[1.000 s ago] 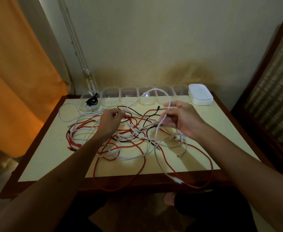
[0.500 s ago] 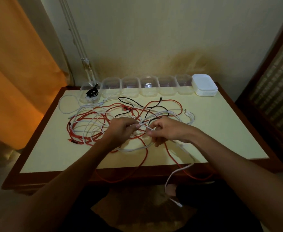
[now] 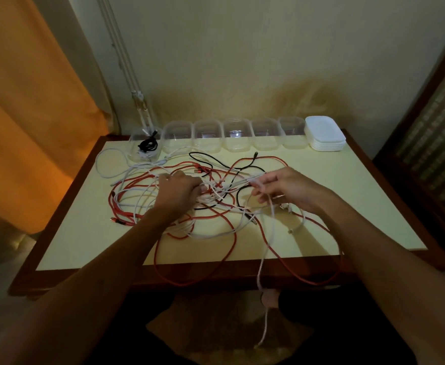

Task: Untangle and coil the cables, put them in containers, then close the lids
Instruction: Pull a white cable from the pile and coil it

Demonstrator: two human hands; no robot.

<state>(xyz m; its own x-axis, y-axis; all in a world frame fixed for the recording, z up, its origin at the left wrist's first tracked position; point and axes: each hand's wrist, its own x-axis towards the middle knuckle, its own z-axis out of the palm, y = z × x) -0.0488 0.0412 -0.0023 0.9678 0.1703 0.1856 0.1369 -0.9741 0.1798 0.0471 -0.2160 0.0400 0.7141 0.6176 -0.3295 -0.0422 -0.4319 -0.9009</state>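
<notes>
Cable tangle mid-table; both hands engaged in it.

At the table's (image 3: pixel 66 233) far-left corner a clear container (image 3: pixel 145 144) is seen holding a coiled black cable (image 3: pixel 147 145); five more clear containers (image 3: pixel 236 134) are lined along the far edge, ending at a stack of white lids (image 3: pixel 324 133) near the far-right corner. The left hand (image 3: pixel 179 191) is closed, palm down, in the knot of red, white and black cables (image 3: pixel 216 196). The right hand (image 3: pixel 282 188) is pinched on a white cable (image 3: pixel 262 259) that is draped over the near edge; red loops are hung there too.
</notes>
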